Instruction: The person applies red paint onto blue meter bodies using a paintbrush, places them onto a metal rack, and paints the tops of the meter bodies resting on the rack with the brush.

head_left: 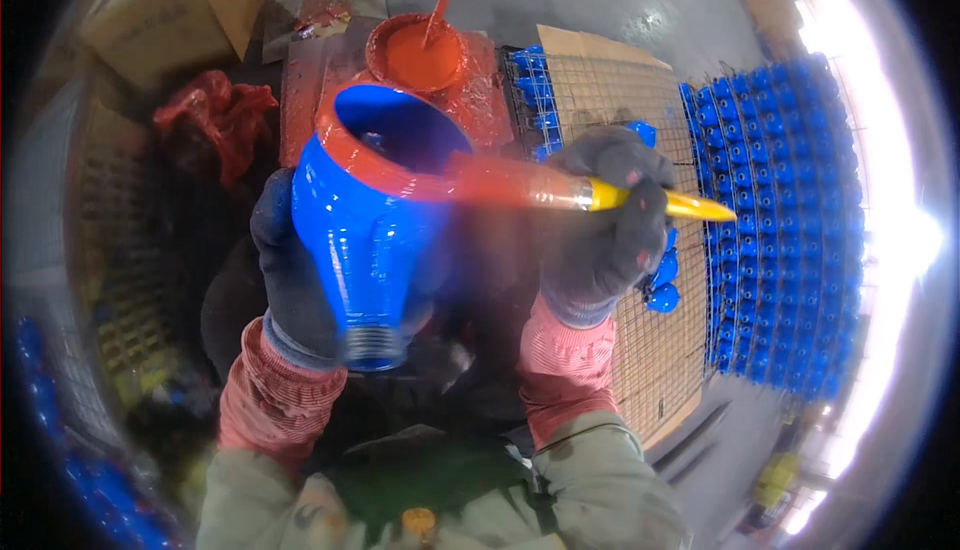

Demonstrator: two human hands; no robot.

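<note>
My gloved left hand (290, 275) is closed round a glossy blue, bell-shaped hollow part (345, 215). Its wide mouth tilts up and away from me, and its threaded neck points down toward me. A band of red paint (355, 157) runs along the rim of the mouth. Between the fingers of my gloved right hand (610, 235) is a paintbrush (610, 195) with a yellow handle, held nearly level. Its red bristles, blurred by motion, reach the rim's right side. Beyond the part stands a bowl (374, 55) of red paint with a red stick (440, 12) in it.
The bowl stands on a red-stained board (300, 90). To the right, a wire rack (640, 350) over cardboard carries a few blue parts; beyond it are dense rows of blue parts (780, 220). At left lie a crumpled red plastic bag (215, 120) and a cardboard box (160, 20).
</note>
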